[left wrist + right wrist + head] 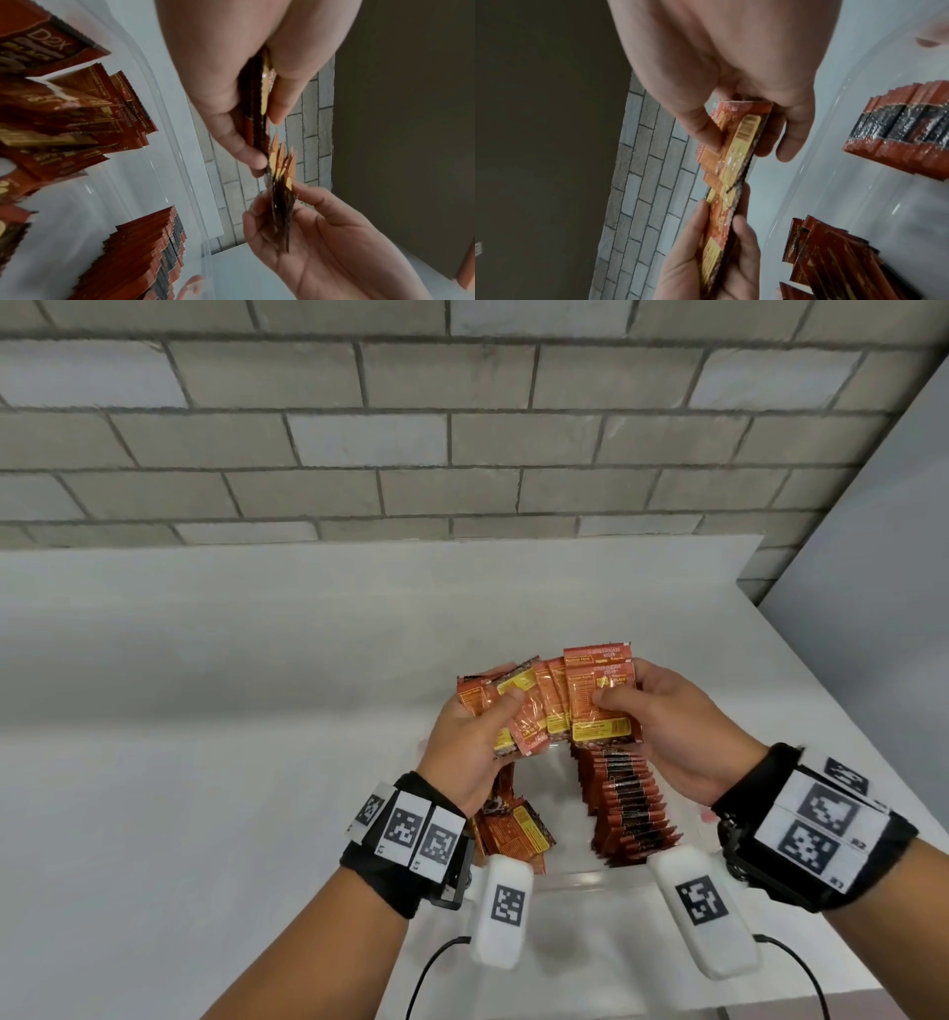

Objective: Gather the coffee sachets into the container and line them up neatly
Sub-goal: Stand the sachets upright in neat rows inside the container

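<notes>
Left hand (470,742) and right hand (662,726) both grasp a fanned bunch of coffee sachets (560,706) — held above the clear container (580,878).

Orange-red sachets (549,706) with yellow labels, grey brick-pattern wall (411,428)

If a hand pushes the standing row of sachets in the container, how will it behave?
The standing row of sachets probably topples like dominoes: thin packets on edge. Glossy foil may slide on the clear container. Likely light.
</notes>
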{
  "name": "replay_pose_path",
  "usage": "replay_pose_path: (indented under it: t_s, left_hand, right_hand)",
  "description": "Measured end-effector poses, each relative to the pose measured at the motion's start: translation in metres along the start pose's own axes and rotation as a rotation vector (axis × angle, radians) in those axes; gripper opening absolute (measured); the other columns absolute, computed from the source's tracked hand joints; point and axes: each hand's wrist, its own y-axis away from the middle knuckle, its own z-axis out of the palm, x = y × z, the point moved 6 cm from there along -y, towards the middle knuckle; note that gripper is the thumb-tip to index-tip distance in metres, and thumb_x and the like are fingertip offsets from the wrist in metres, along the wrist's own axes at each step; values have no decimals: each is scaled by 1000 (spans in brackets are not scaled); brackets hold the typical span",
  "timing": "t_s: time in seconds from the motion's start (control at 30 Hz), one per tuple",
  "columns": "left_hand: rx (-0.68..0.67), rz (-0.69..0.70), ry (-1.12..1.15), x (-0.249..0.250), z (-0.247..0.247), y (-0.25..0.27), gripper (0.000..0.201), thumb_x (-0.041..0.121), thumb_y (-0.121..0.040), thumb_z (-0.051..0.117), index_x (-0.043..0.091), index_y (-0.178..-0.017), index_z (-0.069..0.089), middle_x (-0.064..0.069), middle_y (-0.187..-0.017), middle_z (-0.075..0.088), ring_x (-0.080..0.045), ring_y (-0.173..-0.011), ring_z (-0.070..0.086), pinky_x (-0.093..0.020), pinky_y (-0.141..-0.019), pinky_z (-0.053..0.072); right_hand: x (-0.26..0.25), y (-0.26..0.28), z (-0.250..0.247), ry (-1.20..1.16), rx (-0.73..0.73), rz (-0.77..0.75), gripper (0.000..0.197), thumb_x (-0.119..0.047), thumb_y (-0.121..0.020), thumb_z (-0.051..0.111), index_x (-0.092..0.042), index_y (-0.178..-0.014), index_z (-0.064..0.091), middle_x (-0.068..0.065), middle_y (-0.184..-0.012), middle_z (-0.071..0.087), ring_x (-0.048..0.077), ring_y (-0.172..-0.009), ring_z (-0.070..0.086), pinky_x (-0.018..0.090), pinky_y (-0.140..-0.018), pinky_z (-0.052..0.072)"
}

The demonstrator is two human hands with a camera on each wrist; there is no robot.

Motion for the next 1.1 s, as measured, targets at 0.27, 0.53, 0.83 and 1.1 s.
replay_pose_path:
  t_s: [0.27, 0.53, 0.83, 1.1]
  left_hand:
    - [-114, -27, -89, 1, 17, 3, 28, 33, -81, 60, 18, -105, 65, -3, -98, 73, -18, -91, 69, -29, -68, 57]
    - [-180, -33, 131, 7, 44, -6, 30, 5, -80, 64, 5, -111, 63, -9, -94, 68, -19, -88, 67, -28, -76, 55]
    - [-204, -152, 163, 3, 41, -2, 34, 10, -62, 59, 4, -95, 56, -13, -85, 54, -22, -77, 56, -32, -72, 47]
    - [-228, -181, 131, 4, 45, 1, 6, 6, -75, 55, 10, -77, 59, -4, -64, 58, -13, -59, 60, -23, -54, 49]
  right_hand:
    - [-3, 2, 6, 32, -71, -46, 26, -4, -94, 50, -11, -116, 60, 8, -111, 69, 26, -106, 64, 38, -96, 48]
    - [-19, 10, 27, 267, -224, -178, 29, -23, -94, 51, -25, -123, 56, -9, -116, 67, 1, -106, 61, 19, -90, 49]
    - [-45, 29, 26, 867, -129, -437, 105, -57, -71, 66, -46, -143, -9, -24, -153, -9, -5, -140, -10, 22, -112, 3]
    - [-40, 29, 47, 1156, -234, -622, 114, -35, -71, 79, -45, -140, -10, -11, -143, 30, 7, -128, 28, 34, -112, 24]
